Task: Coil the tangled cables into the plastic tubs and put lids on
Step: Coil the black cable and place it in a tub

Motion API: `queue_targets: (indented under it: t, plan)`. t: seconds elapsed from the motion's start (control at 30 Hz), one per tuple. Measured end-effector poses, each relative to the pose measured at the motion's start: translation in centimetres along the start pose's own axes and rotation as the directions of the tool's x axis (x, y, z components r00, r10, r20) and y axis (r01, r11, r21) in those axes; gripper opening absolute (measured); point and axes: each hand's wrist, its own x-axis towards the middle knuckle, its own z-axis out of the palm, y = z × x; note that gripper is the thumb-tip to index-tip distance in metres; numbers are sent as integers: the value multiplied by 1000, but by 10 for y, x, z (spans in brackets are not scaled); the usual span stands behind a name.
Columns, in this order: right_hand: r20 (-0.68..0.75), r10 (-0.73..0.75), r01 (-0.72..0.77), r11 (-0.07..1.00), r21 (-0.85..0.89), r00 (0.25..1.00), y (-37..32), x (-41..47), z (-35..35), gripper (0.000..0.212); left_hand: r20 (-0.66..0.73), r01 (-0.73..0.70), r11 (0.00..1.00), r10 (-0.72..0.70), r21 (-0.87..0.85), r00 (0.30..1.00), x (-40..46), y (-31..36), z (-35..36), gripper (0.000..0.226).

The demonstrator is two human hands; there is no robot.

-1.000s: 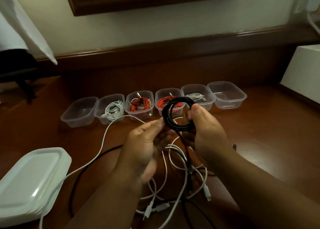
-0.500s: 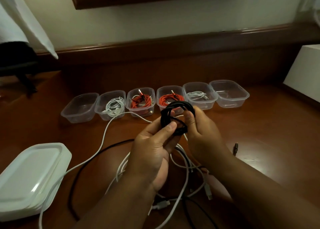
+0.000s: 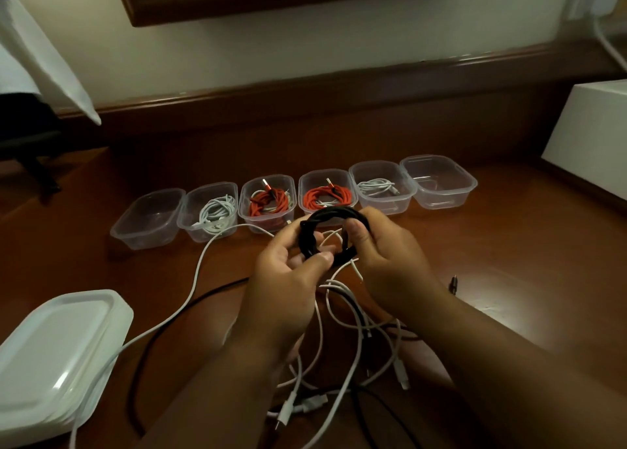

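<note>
Black cable coil (image 3: 330, 235) held over bench (image 3: 509, 262).
I note left hand (image 3: 288, 279) and right hand (image 3: 390, 262), each grip clamped on it, near six tubs (image 3: 439, 185).

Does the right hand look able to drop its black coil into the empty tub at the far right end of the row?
Probably yes. The right hand grips the black coil together with the left hand, just in front of the row. The far-right tub is open and lidless, with nothing between. The left hand must release first.
</note>
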Motion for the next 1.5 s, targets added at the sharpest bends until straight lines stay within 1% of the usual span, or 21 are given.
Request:
queue_targets:
  t: [0.1,0.13,0.17,0.27,0.37,0.43,0.5,0.57,0.6,0.63,0.7,0.8,0.83,0.9,0.97,1.03,1.1,1.2,1.27,1.33,1.5]
  plan:
    - [-17,-22,21,999,-51,1000,-2,1,-5,29,6,-132,931,138,340,990,5,-2,-8,38]
    - [-26,-18,17,998,-58,999,-2,2,-7,28,26,-150,909,153,389,988,6,-2,-10,39]
    - [-36,-5,3,998,-59,999,0,4,-8,26,39,-137,919,132,370,990,6,-1,-10,40]
    - [-77,105,-104,994,21,992,6,11,-12,21,34,17,993,-21,114,999,7,5,-11,40]
    - [-23,290,-276,929,247,957,9,14,-11,26,86,153,988,-152,-8,985,11,9,-15,32]
    - [66,398,-391,833,391,915,9,13,-9,32,116,173,985,-173,12,978,13,7,-16,30]
    - [205,451,-477,651,590,869,7,10,-6,34,112,146,989,-149,33,982,13,3,-14,27]
    - [334,432,-518,435,736,838,3,8,-4,32,74,98,995,-100,24,992,13,-1,-13,27]
    - [374,413,-528,373,763,831,1,7,-4,32,47,81,997,-81,-4,996,14,-2,-12,30]
    - [399,397,-539,352,766,827,1,7,-4,32,20,71,996,-70,-47,997,14,-4,-12,32]
    - [408,403,-560,414,718,819,0,6,-3,32,-39,68,989,-74,-134,997,15,-5,-13,34]
    - [314,438,-539,667,514,842,-3,5,0,32,-82,59,974,-78,-218,994,15,-5,-11,27]
    - [292,433,-523,715,465,853,-3,4,2,30,-75,53,971,-73,-233,995,14,-4,-9,27]
    - [293,421,-512,746,426,858,-3,2,3,29,-77,47,963,-69,-264,995,13,-4,-7,31]
    - [295,420,-510,762,399,858,-4,1,4,27,-101,46,958,-78,-284,992,10,-4,-4,30]
    - [278,416,-498,770,398,866,-4,1,5,24,-122,31,956,-69,-292,990,8,-6,-2,18]
    - [257,406,-480,770,420,877,-4,0,6,20,-149,18,961,-61,-275,987,7,-8,0,16]
    - [226,366,-430,784,447,903,-4,0,7,19,-200,-46,981,7,-188,980,6,-11,2,26]
    - [213,347,-407,781,474,914,-4,0,6,20,-214,-110,990,89,-92,973,7,-11,2,23]
    - [239,351,-425,746,514,905,-4,1,6,21,-220,-129,989,112,-65,969,8,-12,2,18]
    - [395,359,-534,566,628,846,-4,0,5,26,-220,-85,985,51,-148,974,12,-14,-2,21]
